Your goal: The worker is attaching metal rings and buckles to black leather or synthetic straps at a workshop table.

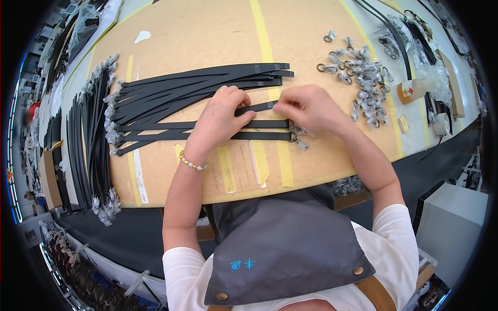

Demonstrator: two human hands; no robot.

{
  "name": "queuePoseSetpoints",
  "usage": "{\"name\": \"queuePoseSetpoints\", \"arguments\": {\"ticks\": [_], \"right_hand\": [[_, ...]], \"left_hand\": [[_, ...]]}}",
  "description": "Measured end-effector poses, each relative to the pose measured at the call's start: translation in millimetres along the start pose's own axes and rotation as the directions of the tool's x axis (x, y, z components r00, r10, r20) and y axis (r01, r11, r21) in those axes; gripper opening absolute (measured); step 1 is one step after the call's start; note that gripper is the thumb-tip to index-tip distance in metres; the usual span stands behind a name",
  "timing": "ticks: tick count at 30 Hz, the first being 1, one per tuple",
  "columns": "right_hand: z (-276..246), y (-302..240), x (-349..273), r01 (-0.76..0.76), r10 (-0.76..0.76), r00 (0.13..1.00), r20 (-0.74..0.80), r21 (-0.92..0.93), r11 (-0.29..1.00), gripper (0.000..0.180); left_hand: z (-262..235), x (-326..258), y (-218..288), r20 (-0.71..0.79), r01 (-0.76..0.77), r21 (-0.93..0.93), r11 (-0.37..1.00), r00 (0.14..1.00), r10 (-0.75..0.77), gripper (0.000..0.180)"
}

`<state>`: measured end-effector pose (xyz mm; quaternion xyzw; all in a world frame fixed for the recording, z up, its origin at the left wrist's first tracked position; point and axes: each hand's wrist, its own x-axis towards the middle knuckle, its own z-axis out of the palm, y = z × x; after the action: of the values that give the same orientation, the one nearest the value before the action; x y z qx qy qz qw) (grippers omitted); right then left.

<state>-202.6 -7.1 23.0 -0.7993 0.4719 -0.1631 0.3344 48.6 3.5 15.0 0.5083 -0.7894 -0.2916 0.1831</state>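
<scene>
we work a dark strap (pixel 259 108) on the counter (pixel 207 31)

our left hand (pixel 220 116) presses it flat so it stays put; our right hand (pixel 306 108) pinches its end closed. more straps (pixel 171 88) fan out behind, metal clasps (pixel 363 78) heaped right, within reach.

The straps (pixel 197 85) look like matt black leather or a leather-like stuff, smooth-faced. The clasps (pixel 363 72) are shiny silvery metal, some in clear glossy plastic wrap. The counter (pixel 207 31) top is matt tan board, rough-looking, striped with dull yellow tape (pixel 262 31).
</scene>
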Motion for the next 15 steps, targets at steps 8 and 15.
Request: {"name": "queuePoseSetpoints", "arguments": {"ticks": [8, 15], "right_hand": [[-54, 64, 9, -0.359, 0.172, 0.89, -0.422, -0.415, 0.836, 0.028], [-34, 38, 15, -0.142, 0.058, 0.96, -0.274, -0.301, 0.943, 0.021]], "left_hand": [[19, 4, 2, -0.097, -0.112, -0.02, 0.994, 0.989, 0.109, 0.02], [8, 3, 12, -0.092, 0.037, -0.198, 0.979, 0.994, -0.056, 0.018]]}}
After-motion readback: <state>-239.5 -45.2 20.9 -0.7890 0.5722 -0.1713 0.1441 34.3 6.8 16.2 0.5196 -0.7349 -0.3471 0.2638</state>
